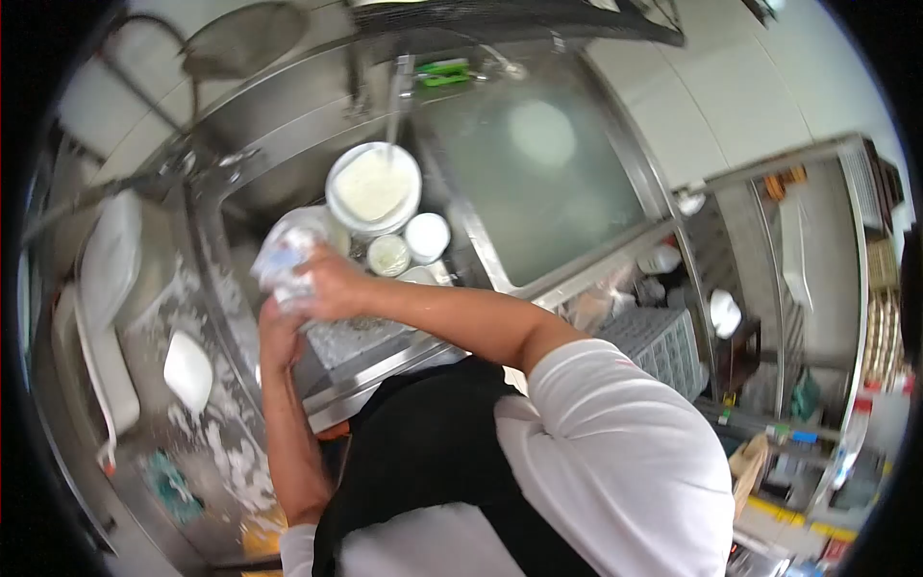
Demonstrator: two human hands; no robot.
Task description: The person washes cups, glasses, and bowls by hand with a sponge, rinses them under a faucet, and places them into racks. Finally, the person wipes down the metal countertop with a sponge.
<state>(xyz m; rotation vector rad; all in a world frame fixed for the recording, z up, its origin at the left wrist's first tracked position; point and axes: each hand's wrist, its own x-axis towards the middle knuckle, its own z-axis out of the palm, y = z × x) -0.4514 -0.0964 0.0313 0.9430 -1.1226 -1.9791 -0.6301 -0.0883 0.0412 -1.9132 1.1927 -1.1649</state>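
Over the left sink basin (pixel 260 197), both hands are close together on a crumpled whitish cloth or plastic (pixel 281 252); its exact kind is blurred. My right hand (pixel 335 285) is closed around its right side. My left hand (pixel 279 325) grips it from below, its fingers partly hidden. Just behind is a pale round container (pixel 332 227), partly covered. Near the hands stand a large white tub (pixel 416 195) of whitish liquid under the tap (pixel 395 106), a small white round container (pixel 427 236) and a small tub (pixel 388 256) with pale contents.
Cloudy water fills the right basin (pixel 490 216), with a pale round shape (pixel 541 133) in it. On the foamy left counter lie a white dish (pixel 187 372), white trays (pixel 111 370) and a green scrubber (pixel 175 486). A grey crate (pixel 659 351) and metal shelving stand right.
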